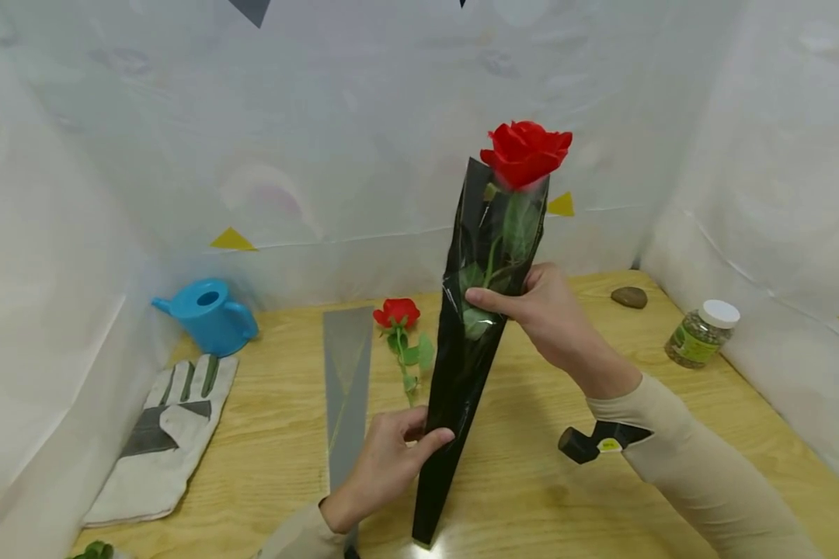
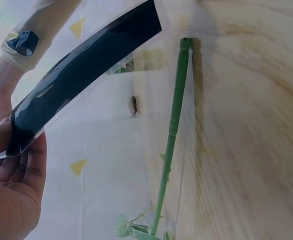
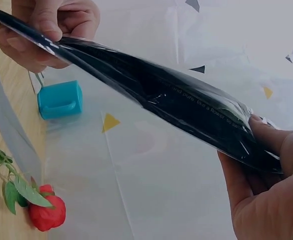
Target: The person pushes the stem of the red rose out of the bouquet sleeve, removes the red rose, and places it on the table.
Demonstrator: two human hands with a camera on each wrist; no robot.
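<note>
Both the left hand [image 1: 384, 466] and the right hand [image 1: 541, 310] grasp the upright black sleeve [image 1: 461, 373] holding a red rose [image 1: 526, 152], its tip on the desk [image 1: 531, 481] near the front edge

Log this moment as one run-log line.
left hand: grips sleeve low | right hand: grips sleeve mid | rose: in sleeve, bloom above the top | second rose: lying on table

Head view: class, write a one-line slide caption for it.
Both hands, left hand low and right hand higher, hold a black sleeve with a red rose inside.
</note>
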